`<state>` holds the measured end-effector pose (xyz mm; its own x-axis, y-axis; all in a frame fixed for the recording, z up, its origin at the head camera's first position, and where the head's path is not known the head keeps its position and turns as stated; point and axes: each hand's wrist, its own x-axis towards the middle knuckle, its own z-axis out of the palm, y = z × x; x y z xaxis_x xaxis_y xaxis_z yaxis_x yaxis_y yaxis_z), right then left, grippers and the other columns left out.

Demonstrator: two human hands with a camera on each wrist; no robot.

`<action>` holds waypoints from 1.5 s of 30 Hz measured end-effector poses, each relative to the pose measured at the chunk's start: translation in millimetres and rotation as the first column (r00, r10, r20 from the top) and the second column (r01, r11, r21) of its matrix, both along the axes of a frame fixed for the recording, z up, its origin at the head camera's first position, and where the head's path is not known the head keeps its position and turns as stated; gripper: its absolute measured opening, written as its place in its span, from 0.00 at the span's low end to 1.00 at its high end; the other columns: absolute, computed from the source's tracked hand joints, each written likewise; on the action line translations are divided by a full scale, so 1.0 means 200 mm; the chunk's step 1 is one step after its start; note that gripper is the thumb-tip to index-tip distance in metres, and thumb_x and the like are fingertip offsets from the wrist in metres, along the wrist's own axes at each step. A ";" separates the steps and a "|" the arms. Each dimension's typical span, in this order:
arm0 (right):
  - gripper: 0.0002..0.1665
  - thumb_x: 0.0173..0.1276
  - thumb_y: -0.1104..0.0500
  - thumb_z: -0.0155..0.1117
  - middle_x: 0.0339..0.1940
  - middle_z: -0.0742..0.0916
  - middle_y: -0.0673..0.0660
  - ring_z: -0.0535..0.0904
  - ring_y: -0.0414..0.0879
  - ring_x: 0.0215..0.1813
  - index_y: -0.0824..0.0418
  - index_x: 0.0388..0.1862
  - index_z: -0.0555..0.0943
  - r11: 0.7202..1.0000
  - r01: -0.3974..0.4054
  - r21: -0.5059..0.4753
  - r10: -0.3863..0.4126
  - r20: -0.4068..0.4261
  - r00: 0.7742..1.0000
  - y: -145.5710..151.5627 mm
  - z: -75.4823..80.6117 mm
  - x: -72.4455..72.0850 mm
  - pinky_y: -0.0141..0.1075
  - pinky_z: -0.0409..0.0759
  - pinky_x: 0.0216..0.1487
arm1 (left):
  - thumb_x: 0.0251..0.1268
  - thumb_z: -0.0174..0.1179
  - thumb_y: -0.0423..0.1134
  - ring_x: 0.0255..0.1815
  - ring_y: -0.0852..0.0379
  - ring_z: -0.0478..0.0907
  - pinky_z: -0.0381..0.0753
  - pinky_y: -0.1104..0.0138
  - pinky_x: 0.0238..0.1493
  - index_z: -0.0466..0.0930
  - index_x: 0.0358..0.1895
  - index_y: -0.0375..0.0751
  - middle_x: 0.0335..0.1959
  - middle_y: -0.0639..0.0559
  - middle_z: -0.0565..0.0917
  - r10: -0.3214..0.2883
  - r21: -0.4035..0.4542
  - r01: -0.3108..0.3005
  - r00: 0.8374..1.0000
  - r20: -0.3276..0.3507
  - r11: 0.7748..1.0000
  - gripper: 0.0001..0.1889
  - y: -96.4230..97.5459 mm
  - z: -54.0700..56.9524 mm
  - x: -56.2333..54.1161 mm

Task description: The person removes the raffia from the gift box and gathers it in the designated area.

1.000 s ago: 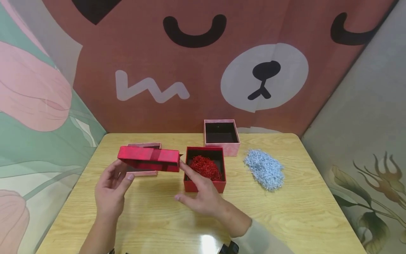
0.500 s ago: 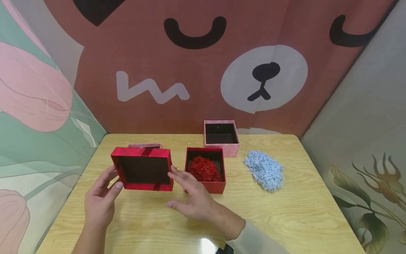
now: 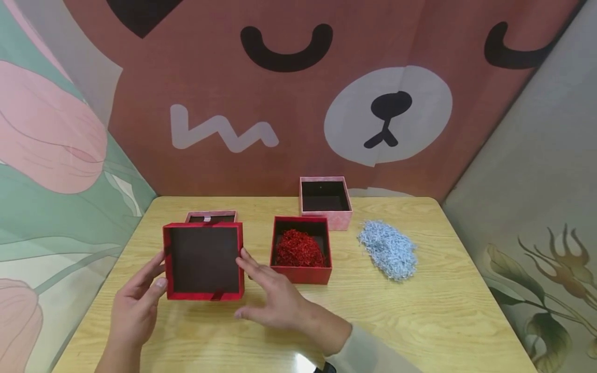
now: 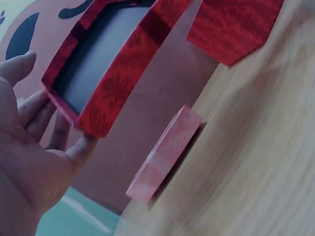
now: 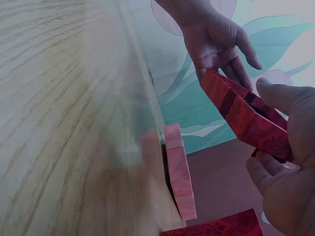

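A red box lid (image 3: 205, 260) is held up over the table, its dark inside turned to the head camera and a darker ribbon band across its rim. At its left edge my left hand (image 3: 135, 308) holds it, with the fingers reaching behind and the thumb by the near rim. My right hand (image 3: 275, 298) holds the opposite edge, its index finger on the rim and its thumb apart from the lid. Right of the lid stands a red box (image 3: 300, 275) with red shredded paper (image 3: 300, 248) inside. Behind the lid, mostly hidden, lies a shallow pink lid (image 3: 224, 213).
An open pink box (image 3: 333, 220) with a dark inside stands behind the red box, near the back wall. A pile of light blue shredded paper (image 3: 389, 249) lies on the wooden table (image 3: 420, 321) to the right. Printed cloth walls surround the table.
The red lid has tilted from nearly edge-on until its inside faces the head camera. Both hands have moved with it, down and left. The boxes and blue paper have stayed put.
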<state>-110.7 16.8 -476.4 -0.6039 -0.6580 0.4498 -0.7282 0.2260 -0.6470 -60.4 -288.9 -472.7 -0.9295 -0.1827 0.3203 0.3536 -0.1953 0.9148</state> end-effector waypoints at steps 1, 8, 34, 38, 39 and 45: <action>0.63 0.61 0.49 0.82 0.86 0.54 0.48 0.66 0.48 0.79 0.54 0.86 0.54 1.000 0.001 0.008 -0.002 0.009 1.000 0.00 0.00 0.00 0.44 0.71 0.75 | 0.75 0.49 0.17 0.62 0.57 0.77 0.82 0.72 0.58 0.64 0.74 0.21 0.63 0.50 0.83 -0.008 -0.009 0.008 1.000 0.014 1.000 0.26 -0.01 0.00 0.01; 0.71 0.56 0.48 0.85 0.87 0.50 0.45 0.62 0.46 0.80 0.49 0.87 0.48 0.997 0.003 0.077 -0.013 0.132 0.991 -0.03 -0.03 0.01 0.40 0.68 0.76 | 0.73 0.48 0.14 0.62 0.62 0.77 0.80 0.74 0.60 0.63 0.74 0.21 0.64 0.54 0.84 -0.085 -0.039 0.088 0.994 0.073 0.995 0.26 -0.10 -0.04 0.04; 0.58 0.64 0.41 0.78 0.82 0.62 0.57 0.66 0.47 0.77 0.60 0.83 0.60 0.956 0.097 0.278 -0.144 0.153 0.978 -0.25 -0.12 0.08 0.35 0.70 0.74 | 0.58 0.78 0.41 0.59 0.86 0.67 0.78 0.82 0.53 0.53 0.84 0.61 0.83 0.51 0.58 0.072 -0.613 0.272 0.877 0.476 0.742 0.54 -0.31 -0.13 0.13; 0.56 0.64 0.40 0.77 0.81 0.65 0.58 0.68 0.46 0.76 0.61 0.82 0.62 0.945 0.092 0.313 -0.144 0.149 0.978 -0.28 -0.13 0.09 0.33 0.72 0.72 | 0.56 0.79 0.46 0.55 0.83 0.71 0.80 0.79 0.51 0.52 0.84 0.64 0.82 0.38 0.58 0.114 -0.633 0.296 0.844 0.524 0.715 0.55 -0.33 -0.13 0.14; 0.56 0.64 0.40 0.77 0.81 0.65 0.58 0.69 0.45 0.76 0.61 0.82 0.63 0.943 0.091 0.321 -0.145 0.148 0.978 -0.29 -0.14 0.09 0.33 0.73 0.72 | 0.56 0.80 0.47 0.55 0.82 0.72 0.81 0.77 0.51 0.52 0.84 0.65 0.82 0.37 0.59 0.118 -0.634 0.303 0.837 0.534 0.712 0.56 -0.33 -0.13 0.14; 0.56 0.62 0.38 0.77 0.79 0.68 0.58 0.70 0.43 0.75 0.60 0.81 0.65 0.922 0.107 0.373 -0.160 0.113 0.981 -0.32 -0.16 0.10 0.30 0.72 0.71 | 0.55 0.80 0.48 0.62 0.56 0.80 0.82 0.75 0.50 0.52 0.84 0.64 0.81 0.36 0.60 0.135 -0.618 0.347 0.790 0.598 0.705 0.56 -0.36 -0.15 0.15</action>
<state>-90.0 -47.1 -509.2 -0.7363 -0.6691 0.1006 -0.5839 0.5531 -0.5943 -30.0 -360.4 -502.8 -0.9595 -0.0319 -0.2800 -0.2513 0.5465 0.7989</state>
